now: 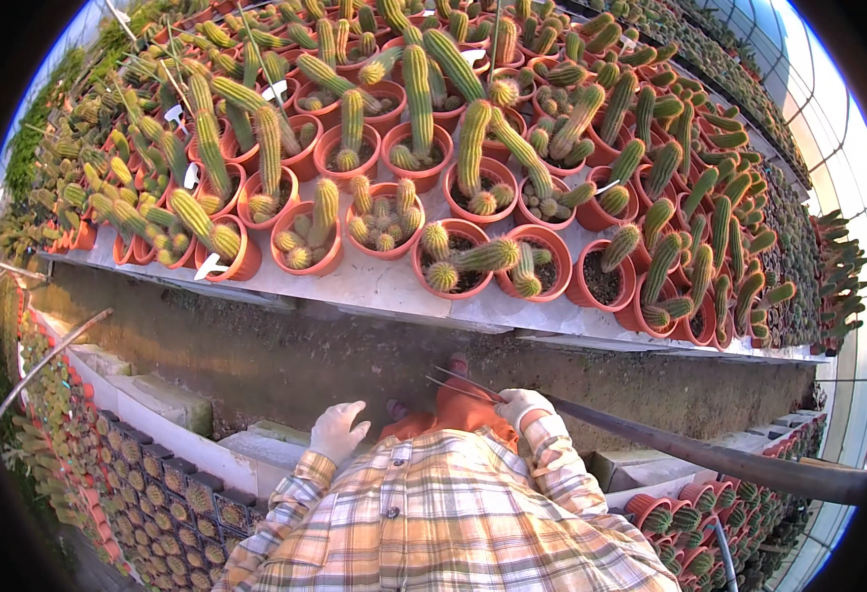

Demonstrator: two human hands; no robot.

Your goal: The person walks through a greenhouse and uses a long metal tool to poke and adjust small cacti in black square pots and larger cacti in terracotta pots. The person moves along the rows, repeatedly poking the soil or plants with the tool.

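Note:
My left hand (339, 431), in a white glove, hangs over the aisle with its fingers apart and nothing in it. My right hand (524, 406), gloved too, is closed around the long metal tongs (465, 387), whose two thin prongs point left over the ground near my shoe. In front of me the white bench (374, 290) bears many columnar cacti in orange plastic pots. Nearest its edge stand a pot with a leaning cactus (485, 256), a pot with one short stem and bare soil (602, 285), and a pot with a white tag (212, 266).
A dark pipe (700, 448) crosses the right side near my right hand. Behind me, low benches hold square black pots (200, 497) and orange pots of round cacti (652, 514). Concrete blocks (163, 403) edge the dirt aisle (285, 348). A thin pole (52, 355) slants at left.

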